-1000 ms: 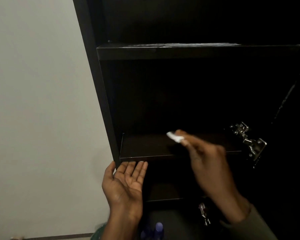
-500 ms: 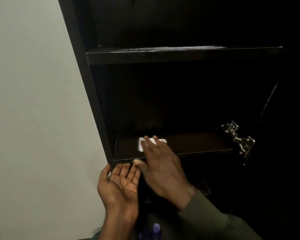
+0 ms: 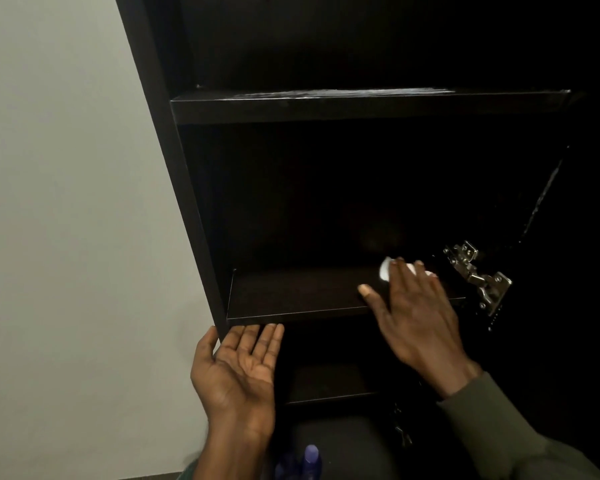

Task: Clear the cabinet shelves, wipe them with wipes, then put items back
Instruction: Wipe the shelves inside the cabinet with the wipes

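A: Far left, a plain pale grey wall (image 3: 66, 202) is filling the view. Next to it, the tall dark brown wooden cabinet (image 3: 174, 174) is standing open, its upper flat dark shelf (image 3: 361, 105) showing pale streaks along the top edge.

B: Left hand (image 3: 238, 372)?

A: Palm up, fingers straight and together, holding nothing. Its fingertips are sitting just under the front edge of the middle dark brown shelf (image 3: 291, 296), by the cabinet's left side panel.

B: And the wipe?

A: The small white crumpled wipe (image 3: 385, 268) is lying on the middle shelf toward its right end. The right hand (image 3: 416, 313) is pressing down on it with flat, spread fingers, thumb out to the left.

B: Further right?

A: A silver metal door hinge (image 3: 478, 278) is sitting just beside that hand. At bottom centre, a purple bottle top (image 3: 310, 459) is showing; the rest is too dark to tell.
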A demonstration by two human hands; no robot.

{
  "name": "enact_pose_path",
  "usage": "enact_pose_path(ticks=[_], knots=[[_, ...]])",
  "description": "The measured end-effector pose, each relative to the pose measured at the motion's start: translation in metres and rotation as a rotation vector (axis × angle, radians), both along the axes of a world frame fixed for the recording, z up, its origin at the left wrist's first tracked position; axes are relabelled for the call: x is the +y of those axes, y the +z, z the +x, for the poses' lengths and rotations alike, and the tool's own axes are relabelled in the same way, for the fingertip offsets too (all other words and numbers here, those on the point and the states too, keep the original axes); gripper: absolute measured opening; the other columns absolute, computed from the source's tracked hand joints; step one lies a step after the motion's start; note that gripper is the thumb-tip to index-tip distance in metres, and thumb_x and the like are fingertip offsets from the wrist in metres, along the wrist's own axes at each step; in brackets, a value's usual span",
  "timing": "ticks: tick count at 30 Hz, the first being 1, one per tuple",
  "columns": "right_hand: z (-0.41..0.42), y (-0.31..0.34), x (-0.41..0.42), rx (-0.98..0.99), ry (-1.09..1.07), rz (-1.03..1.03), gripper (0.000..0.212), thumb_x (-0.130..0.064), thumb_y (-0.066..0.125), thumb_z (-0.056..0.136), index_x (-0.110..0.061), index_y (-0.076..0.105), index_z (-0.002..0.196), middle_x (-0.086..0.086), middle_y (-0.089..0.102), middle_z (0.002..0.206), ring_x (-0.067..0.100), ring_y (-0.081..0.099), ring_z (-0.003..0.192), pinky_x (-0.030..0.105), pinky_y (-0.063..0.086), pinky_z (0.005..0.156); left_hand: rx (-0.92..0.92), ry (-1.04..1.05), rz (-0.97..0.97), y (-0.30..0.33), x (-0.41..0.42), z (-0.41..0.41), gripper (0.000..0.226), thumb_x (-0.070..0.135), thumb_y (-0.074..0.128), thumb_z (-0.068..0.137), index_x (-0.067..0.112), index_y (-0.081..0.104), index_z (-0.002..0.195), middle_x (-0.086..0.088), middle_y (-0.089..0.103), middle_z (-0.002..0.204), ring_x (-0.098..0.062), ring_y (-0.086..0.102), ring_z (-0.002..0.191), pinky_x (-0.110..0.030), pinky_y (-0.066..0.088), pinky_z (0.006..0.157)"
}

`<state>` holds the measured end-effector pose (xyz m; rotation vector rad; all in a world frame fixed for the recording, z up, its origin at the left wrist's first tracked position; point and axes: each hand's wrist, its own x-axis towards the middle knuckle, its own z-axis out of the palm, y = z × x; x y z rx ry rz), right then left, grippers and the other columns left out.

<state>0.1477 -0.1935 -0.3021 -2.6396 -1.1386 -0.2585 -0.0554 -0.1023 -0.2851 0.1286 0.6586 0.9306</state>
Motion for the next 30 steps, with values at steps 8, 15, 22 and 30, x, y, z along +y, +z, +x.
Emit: enact_pose_path(ticks=[8,15,22,30], knots=[[-0.006,0.006,-0.006,0.053,-0.168,-0.039,0.098,-0.073,0.0,0.087,-0.001,0.006,0.153,0.018,0.006,0.161,0.028,0.003,0.15,0.041,0.006,0.123,0.013,0.006,0.023,-0.007,0.003,0.001,0.063,0.04,0.043,0.098,0.008,0.029,0.151,-0.021,0.039,0.151,-0.045,0.048,0.129,-0.052,0.04,0.111],[-0.066,-0.001,0.046,0.063,0.278,0.042,0.093,-0.073,0.01,0.088,-0.008,0.006,0.155,0.011,0.008,0.162,0.021,0.003,0.15,0.038,0.005,0.123,0.049,0.02,0.044,-0.008,0.004,0.004,0.063,0.04,0.042,0.099,0.007,0.028,0.151,-0.021,0.037,0.153,-0.043,0.045,0.133,-0.051,0.037,0.113],[-0.105,0.0,0.103,-0.085,0.744,0.09,0.064,-0.025,0.05,0.096,-0.006,0.025,0.151,0.013,0.027,0.158,0.023,0.02,0.148,0.038,0.015,0.122,0.068,-0.019,0.131,-0.015,0.007,-0.001,0.051,0.042,0.035,0.1,0.007,0.054,0.131,-0.008,0.069,0.118,-0.022,0.063,0.113,-0.036,0.046,0.098],[-0.098,0.003,0.07,0.251,0.942,0.278,0.043,-0.006,0.056,0.09,-0.014,0.06,0.132,0.003,0.056,0.139,0.009,0.044,0.136,0.026,0.027,0.117,0.03,-0.091,0.159,-0.02,0.016,-0.004,0.049,0.041,0.033,0.101,0.01,0.055,0.132,-0.014,0.065,0.127,-0.024,0.059,0.115,-0.036,0.036,0.107]])
